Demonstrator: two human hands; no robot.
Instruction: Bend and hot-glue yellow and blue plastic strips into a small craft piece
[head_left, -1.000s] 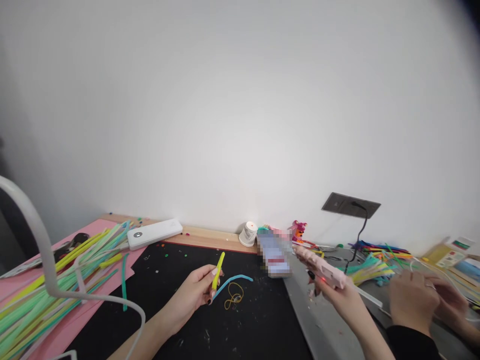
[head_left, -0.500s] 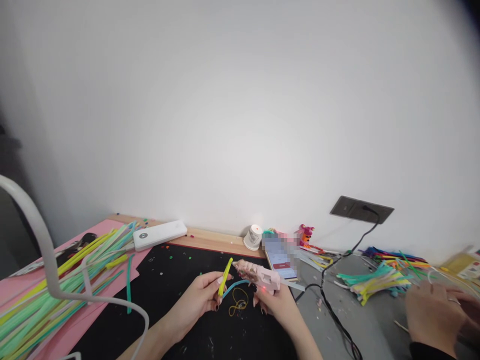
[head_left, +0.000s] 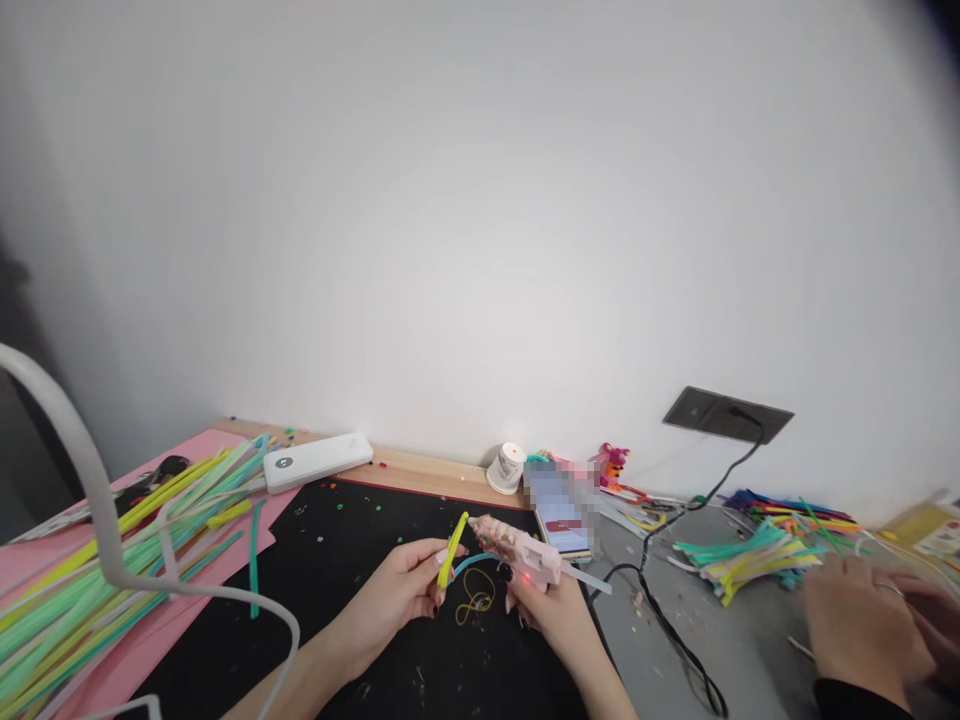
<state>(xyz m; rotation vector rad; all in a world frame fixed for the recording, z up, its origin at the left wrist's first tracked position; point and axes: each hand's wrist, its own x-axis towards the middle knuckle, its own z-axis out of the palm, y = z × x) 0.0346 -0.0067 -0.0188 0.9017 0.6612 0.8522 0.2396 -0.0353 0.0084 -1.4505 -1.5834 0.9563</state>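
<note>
My left hand [head_left: 409,582] pinches a yellow pipe cleaner [head_left: 453,550], which stands nearly upright between the fingers. My right hand [head_left: 547,607] is closed around the handle of a pale pink hot glue gun [head_left: 525,550]. Its nozzle points left, at or very near the upper part of the yellow pipe cleaner; whether they touch I cannot tell. A clear glue stick [head_left: 586,577] juts from the gun's back, and a small red light glows on its side. A blue strip [head_left: 480,558] passes behind, between the hands. Below lies a thin yellowish loop of cord [head_left: 474,605] on the black mat [head_left: 450,675].
Pipe cleaners [head_left: 97,590] lie on pink paper [head_left: 169,650] at left, by a white power bank [head_left: 319,462]. A paper cup [head_left: 506,468] and phone [head_left: 562,520] stand behind. A black cable [head_left: 679,655] runs right, near another person's hands [head_left: 870,625].
Both hands stay almost in place, with the glue gun's nozzle still beside the yellow pipe cleaner. The view has shifted very slightly. The other person's hands moved a little left.
</note>
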